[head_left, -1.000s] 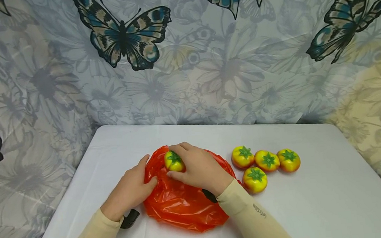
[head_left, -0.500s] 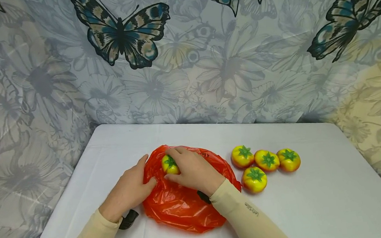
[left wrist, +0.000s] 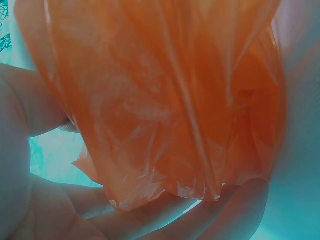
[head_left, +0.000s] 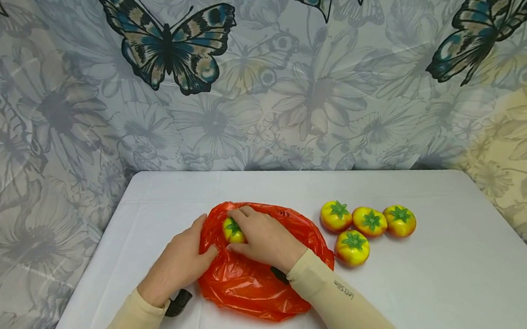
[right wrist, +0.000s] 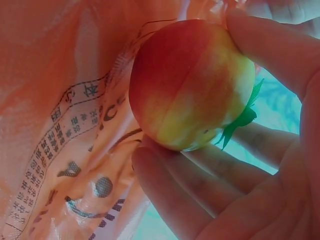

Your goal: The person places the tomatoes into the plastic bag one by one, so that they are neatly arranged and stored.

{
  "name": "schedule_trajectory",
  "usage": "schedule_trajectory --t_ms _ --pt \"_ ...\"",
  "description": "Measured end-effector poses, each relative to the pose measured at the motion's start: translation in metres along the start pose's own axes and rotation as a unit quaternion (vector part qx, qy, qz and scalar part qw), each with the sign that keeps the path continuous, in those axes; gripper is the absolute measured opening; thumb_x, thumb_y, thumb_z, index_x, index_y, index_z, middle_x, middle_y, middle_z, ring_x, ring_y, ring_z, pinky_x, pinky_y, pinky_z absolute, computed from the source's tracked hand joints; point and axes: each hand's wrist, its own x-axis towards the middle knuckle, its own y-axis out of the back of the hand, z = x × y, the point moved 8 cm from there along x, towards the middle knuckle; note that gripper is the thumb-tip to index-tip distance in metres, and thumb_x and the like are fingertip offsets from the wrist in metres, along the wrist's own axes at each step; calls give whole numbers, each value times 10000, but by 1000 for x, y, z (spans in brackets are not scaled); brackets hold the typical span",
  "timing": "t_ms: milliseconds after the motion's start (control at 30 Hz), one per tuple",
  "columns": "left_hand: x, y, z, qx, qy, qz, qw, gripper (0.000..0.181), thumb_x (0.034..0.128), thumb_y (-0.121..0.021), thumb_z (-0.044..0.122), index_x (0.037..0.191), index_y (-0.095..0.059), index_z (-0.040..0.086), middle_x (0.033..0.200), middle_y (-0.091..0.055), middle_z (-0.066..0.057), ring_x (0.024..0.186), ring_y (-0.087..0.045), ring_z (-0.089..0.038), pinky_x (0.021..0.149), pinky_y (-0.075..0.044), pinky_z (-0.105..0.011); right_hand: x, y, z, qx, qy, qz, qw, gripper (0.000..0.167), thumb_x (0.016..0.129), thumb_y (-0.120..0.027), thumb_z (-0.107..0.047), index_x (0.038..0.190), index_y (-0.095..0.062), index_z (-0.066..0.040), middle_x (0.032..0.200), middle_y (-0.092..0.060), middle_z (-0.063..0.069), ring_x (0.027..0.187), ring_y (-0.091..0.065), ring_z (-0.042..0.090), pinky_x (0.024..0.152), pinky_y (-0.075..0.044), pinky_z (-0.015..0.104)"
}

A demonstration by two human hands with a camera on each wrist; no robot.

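A red plastic bag (head_left: 260, 285) lies spread on the table, its mouth facing the far side. My left hand (head_left: 179, 258) holds the bag's left edge; in the left wrist view the thumb and curled fingers (left wrist: 150, 217) are around the thin plastic. My right hand (head_left: 267, 237) grips a yellow-red tomato (head_left: 233, 232) with a green leafy top, at the bag's mouth. In the right wrist view the tomato (right wrist: 192, 85) sits between thumb and fingers, beside printed plastic (right wrist: 75, 130). Part of the tomato is hidden by the hand in the head view.
Right of the bag rest several more tomatoes (head_left: 369, 222), grouped close together, the nearest one (head_left: 352, 248) almost at the bag's edge. The white table (head_left: 443, 284) ends at a butterfly-patterned cloth wall (head_left: 258, 107). A dark wrist device (head_left: 179, 302) is under the left wrist.
My right hand has moved slightly left and down with the tomato, deeper into the bag's mouth. The left hand has stayed nearly still at the bag's edge.
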Motion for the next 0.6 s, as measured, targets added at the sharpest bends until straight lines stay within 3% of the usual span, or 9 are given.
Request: schedule_trajectory --t_ms 333,600 --pt "-1 1 4 -15 -98 8 10000 733 1009 -660 196 1657 -361 32 1437 -693 -178 1116 -752 -275 939 -655 -523 1 -5 2 -32 -22 -23 10000 766 959 -808 -444 1603 -493 -173 1512 -610 74 1207 -692 231 1037 -629 432" --pt "0 -1 2 30 -14 24 10000 730 1005 -673 214 1649 -375 43 1420 -703 -159 1080 -753 -258 920 -664 -504 2 -8 3 -6 -66 -71 10000 769 962 -805 -445 1606 -486 -170 1522 -602 80 1202 -696 239 1053 -620 436"
